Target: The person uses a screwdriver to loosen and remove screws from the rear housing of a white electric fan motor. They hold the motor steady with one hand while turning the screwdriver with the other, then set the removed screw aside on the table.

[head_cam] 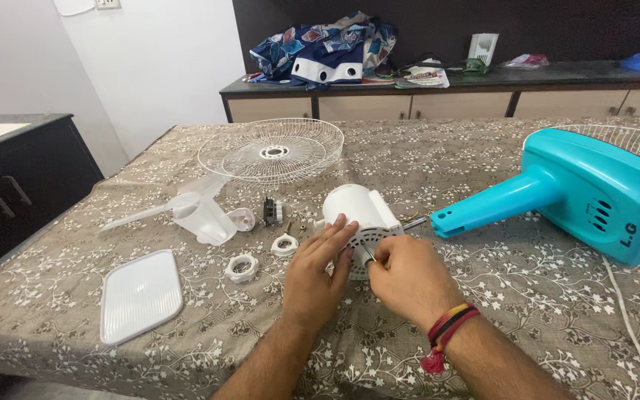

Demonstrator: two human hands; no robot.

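Note:
A white fan motor housing [357, 209] lies on its side on the patterned tablecloth [483, 296]. My left hand [318, 268] rests flat against its near face, fingers spread over the vented end. My right hand [407, 278] is closed around a thin metal tool [369, 253] whose tip touches the housing. A red and black thread band circles my right wrist.
A turquoise fan base [579, 194] lies at the right with a white cord [627, 318]. A white wire grille [271, 150] lies behind. Clear fan blade [198, 213], white rings [241, 267], a small black part [270, 211] and a white rectangular plate [141, 295] sit left.

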